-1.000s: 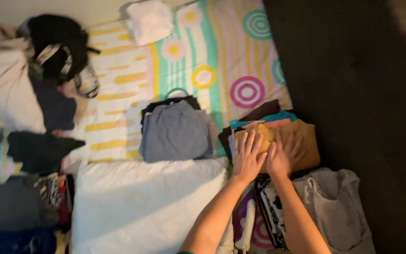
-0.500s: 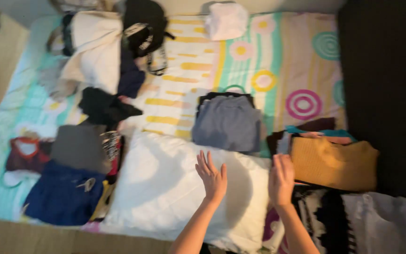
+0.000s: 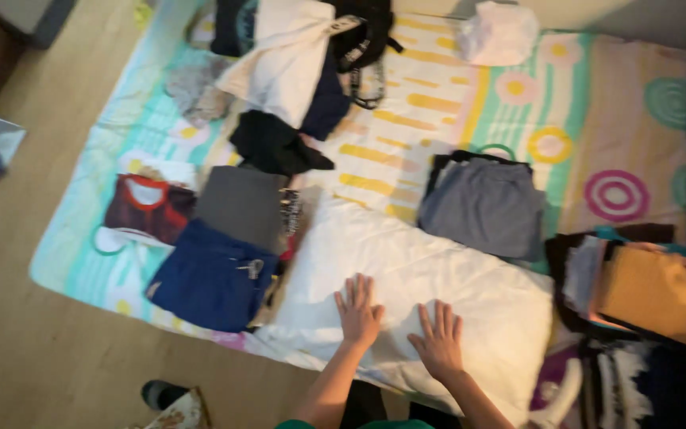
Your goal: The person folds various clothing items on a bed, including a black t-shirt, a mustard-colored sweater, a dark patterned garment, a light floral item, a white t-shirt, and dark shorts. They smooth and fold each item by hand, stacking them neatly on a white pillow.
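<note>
Both my hands lie flat, fingers spread, on a white pillow (image 3: pixel 438 270) that rests on a patterned bedsheet (image 3: pixel 438 103) spread over the floor. My left hand (image 3: pixel 359 310) presses near the pillow's front edge. My right hand (image 3: pixel 438 342) sits just to its right. Neither hand holds anything. A folded grey garment (image 3: pixel 486 206) lies beyond the pillow. A folded mustard-yellow garment (image 3: pixel 660 298) tops a stack at the right.
Folded dark blue (image 3: pixel 212 278), grey (image 3: pixel 240 205) and red (image 3: pixel 148 208) clothes lie left of the pillow. Loose white and black clothes (image 3: pixel 287 56) are heaped at the back. A white bundle (image 3: pixel 498 32) sits at the far edge. Wooden floor (image 3: pixel 41 365) surrounds the sheet.
My hands left the yellow garment on the right stack and came down flat on the white pillow. The view swung left, showing more of the sheet and floor.
</note>
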